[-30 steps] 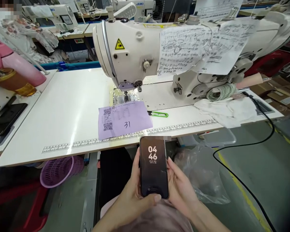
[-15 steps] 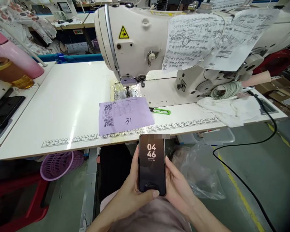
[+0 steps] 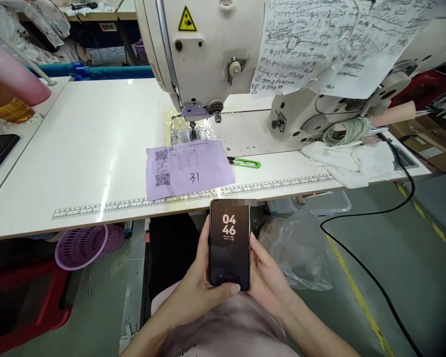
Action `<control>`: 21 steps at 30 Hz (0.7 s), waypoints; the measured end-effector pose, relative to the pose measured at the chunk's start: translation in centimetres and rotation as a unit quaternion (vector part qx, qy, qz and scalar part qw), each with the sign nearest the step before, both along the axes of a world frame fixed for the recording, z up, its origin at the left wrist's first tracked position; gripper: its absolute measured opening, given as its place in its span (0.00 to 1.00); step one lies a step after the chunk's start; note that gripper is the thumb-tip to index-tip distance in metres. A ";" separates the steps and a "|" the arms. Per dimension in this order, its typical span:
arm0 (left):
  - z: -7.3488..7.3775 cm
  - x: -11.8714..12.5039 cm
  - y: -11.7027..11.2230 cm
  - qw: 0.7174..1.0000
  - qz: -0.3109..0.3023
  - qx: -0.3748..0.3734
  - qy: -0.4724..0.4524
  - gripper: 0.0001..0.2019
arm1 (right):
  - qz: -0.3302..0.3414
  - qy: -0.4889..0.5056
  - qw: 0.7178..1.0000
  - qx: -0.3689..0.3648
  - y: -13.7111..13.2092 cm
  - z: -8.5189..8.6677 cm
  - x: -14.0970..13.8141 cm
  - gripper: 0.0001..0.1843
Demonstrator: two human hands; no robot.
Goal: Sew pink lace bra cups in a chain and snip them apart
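between the fingers (image 3: 203, 245) sits a phone (image 3: 229, 260) (lit up).

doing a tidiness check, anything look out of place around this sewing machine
Nothing spilled or damaged stands out. Untidy: the white cloth lies bunched near the front edge of the table, right of the green snips, and handwritten sheets drape over the sewing machine, hiding part of its arm.
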State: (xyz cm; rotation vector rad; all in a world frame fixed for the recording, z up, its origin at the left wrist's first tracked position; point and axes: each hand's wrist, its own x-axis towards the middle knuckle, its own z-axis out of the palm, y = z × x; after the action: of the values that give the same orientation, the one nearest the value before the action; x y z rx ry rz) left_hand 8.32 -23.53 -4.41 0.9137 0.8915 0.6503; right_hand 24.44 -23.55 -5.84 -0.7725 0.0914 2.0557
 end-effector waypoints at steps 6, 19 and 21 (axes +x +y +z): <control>0.1 0.1 -0.1 1.000 -0.004 -0.016 -0.018 0.55 | 0.011 -0.024 1.000 -0.002 0.0 0.0 0.2 0.21; -0.4 0.0 -0.2 0.999 -0.003 -0.012 -0.047 0.53 | -0.006 -0.029 0.999 -0.030 -0.5 -1.3 0.5 0.19; -0.5 0.0 -0.3 0.999 -0.003 -0.014 -0.042 0.54 | -0.004 -0.034 0.999 -0.035 -0.5 -1.2 0.4 0.20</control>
State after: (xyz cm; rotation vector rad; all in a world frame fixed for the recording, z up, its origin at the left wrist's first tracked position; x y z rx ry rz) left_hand 8.35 -23.82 -4.88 0.8577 0.8206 0.6662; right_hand 24.87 -24.09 -7.01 -0.8836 0.1284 2.0245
